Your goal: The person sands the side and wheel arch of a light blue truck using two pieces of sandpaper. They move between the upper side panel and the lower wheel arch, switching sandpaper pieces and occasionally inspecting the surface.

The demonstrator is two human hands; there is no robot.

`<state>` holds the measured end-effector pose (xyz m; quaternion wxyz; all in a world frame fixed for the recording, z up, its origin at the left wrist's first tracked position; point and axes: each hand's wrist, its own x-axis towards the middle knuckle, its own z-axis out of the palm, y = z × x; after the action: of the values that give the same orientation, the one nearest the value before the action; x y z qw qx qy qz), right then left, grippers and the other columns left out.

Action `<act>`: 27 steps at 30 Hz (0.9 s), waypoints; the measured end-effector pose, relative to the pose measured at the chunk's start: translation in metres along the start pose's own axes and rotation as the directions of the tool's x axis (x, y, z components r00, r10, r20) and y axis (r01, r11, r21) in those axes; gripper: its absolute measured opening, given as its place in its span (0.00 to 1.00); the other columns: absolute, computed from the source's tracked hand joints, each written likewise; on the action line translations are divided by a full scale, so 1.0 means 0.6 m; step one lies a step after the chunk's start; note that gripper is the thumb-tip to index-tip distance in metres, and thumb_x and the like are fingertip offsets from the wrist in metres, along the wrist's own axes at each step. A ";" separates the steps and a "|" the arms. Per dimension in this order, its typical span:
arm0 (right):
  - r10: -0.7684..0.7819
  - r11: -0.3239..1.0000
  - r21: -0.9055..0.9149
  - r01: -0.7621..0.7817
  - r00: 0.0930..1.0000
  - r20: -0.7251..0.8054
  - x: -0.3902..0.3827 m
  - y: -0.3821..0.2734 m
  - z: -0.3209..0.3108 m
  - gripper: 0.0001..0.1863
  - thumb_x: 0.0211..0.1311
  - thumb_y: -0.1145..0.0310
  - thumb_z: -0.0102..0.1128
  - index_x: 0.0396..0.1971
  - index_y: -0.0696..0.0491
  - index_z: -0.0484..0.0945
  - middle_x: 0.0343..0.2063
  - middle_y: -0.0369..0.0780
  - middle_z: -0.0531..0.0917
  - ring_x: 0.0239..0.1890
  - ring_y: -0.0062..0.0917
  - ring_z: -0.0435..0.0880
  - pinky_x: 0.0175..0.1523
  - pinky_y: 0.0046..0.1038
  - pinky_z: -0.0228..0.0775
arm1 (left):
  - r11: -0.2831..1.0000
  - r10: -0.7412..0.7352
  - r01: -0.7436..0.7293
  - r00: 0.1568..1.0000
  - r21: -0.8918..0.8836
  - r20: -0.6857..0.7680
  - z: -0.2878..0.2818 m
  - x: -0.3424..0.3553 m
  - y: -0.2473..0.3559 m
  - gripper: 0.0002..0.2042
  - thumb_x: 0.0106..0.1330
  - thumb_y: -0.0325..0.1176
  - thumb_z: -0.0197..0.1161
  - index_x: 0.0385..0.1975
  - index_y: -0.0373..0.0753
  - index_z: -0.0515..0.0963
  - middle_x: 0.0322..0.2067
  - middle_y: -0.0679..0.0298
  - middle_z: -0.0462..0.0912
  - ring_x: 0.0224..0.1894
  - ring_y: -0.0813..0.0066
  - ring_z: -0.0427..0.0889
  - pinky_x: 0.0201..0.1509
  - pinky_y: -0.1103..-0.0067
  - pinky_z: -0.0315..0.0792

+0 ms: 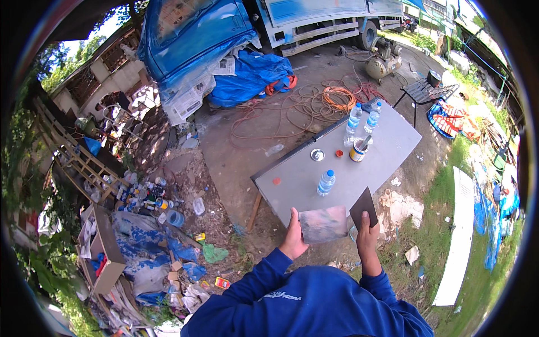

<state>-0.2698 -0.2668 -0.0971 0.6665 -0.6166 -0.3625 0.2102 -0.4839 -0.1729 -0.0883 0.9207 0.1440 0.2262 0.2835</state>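
My left hand (293, 238) grips the left edge of a flat rectangular plate (324, 224) smeared grey and pinkish. My right hand (368, 238) holds a dark brown, stiff-looking flat plate (364, 205) upright at a tilt, thumb against its face. The two plates are side by side and apart, above the near edge of a grey table (387, 151). On the table are an opened can (357, 154) with a tool sticking out, a round metal lid (318, 154) and a small red cap (339, 153). A water bottle (325, 183) stands nearest to the plates.
More water bottles (373, 119) stand at the table's far end. Beyond lie coiled hoses (338, 99), an air compressor (384, 66) and a blue truck (199, 48) partly covered with paper. Discarded containers (151, 194) litter the left; a long white panel (456, 238) lies on grass at right.
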 end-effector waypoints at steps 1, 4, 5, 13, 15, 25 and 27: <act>0.011 1.000 -0.018 -0.010 0.999 0.039 -0.003 0.000 -0.009 0.17 0.79 0.65 0.51 0.55 0.63 0.77 0.46 0.43 0.83 0.49 0.26 0.80 0.56 0.29 0.71 | 1.000 0.014 -0.014 0.999 -0.002 0.037 0.010 0.000 0.010 0.30 0.78 0.58 0.49 0.66 0.38 0.69 0.61 0.59 0.79 0.64 0.63 0.77 0.68 0.64 0.71; -0.108 0.983 -0.137 0.124 0.987 0.117 -0.012 -0.027 -0.014 0.16 0.79 0.68 0.50 0.56 0.63 0.76 0.45 0.45 0.83 0.51 0.31 0.81 0.59 0.29 0.70 | 0.988 0.096 -0.088 0.994 0.124 -0.058 0.009 0.011 0.009 0.21 0.77 0.46 0.58 0.63 0.41 0.72 0.59 0.61 0.80 0.61 0.63 0.80 0.64 0.59 0.75; -0.154 0.958 -0.217 0.187 0.975 0.162 -0.015 -0.018 -0.021 0.17 0.75 0.74 0.52 0.59 0.61 0.76 0.50 0.48 0.81 0.55 0.38 0.81 0.62 0.32 0.69 | 0.980 0.115 -0.095 0.987 0.173 -0.110 0.007 0.016 0.010 0.20 0.76 0.44 0.59 0.62 0.42 0.73 0.58 0.62 0.81 0.60 0.64 0.81 0.63 0.58 0.75; -0.330 0.858 -0.247 0.450 0.852 0.408 -0.063 -0.097 -0.031 0.19 0.70 0.79 0.52 0.58 0.58 0.78 0.61 0.49 0.74 0.62 0.41 0.75 0.66 0.38 0.68 | 0.967 0.077 -0.060 0.995 0.246 -0.058 0.016 0.031 0.036 0.16 0.74 0.35 0.61 0.59 0.42 0.73 0.54 0.63 0.82 0.57 0.67 0.82 0.62 0.62 0.77; -0.326 0.865 -0.279 0.418 0.889 0.321 -0.040 -0.086 -0.038 0.19 0.70 0.78 0.54 0.59 0.58 0.78 0.60 0.48 0.74 0.60 0.42 0.76 0.65 0.37 0.69 | 0.948 -0.004 0.025 0.998 0.317 -0.065 0.026 0.023 0.026 0.16 0.74 0.33 0.62 0.58 0.41 0.73 0.53 0.64 0.81 0.57 0.69 0.81 0.62 0.64 0.78; 0.008 0.990 0.144 -0.010 1.000 0.012 -0.104 -0.062 -0.029 0.24 0.79 0.60 0.47 0.62 0.63 0.69 0.55 0.44 0.77 0.56 0.27 0.75 0.63 0.30 0.65 | 0.361 0.422 -0.391 0.878 0.847 0.225 0.023 0.095 -0.119 0.24 0.79 0.33 0.53 0.72 0.37 0.60 0.65 0.61 0.64 0.67 0.67 0.65 0.71 0.72 0.62; 0.003 0.991 0.136 -0.005 1.000 0.015 -0.101 -0.066 -0.025 0.23 0.79 0.60 0.47 0.62 0.63 0.70 0.55 0.44 0.77 0.55 0.26 0.75 0.62 0.29 0.66 | 0.203 0.288 -0.489 0.858 0.848 0.426 0.035 0.093 -0.132 0.27 0.83 0.38 0.44 0.77 0.37 0.51 0.72 0.59 0.57 0.76 0.62 0.52 0.79 0.69 0.50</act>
<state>-0.3045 -0.3267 -0.0717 0.7038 -0.5688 -0.3513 0.2403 -0.3963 -0.2061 -0.1201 0.5742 0.7256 0.2221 0.3073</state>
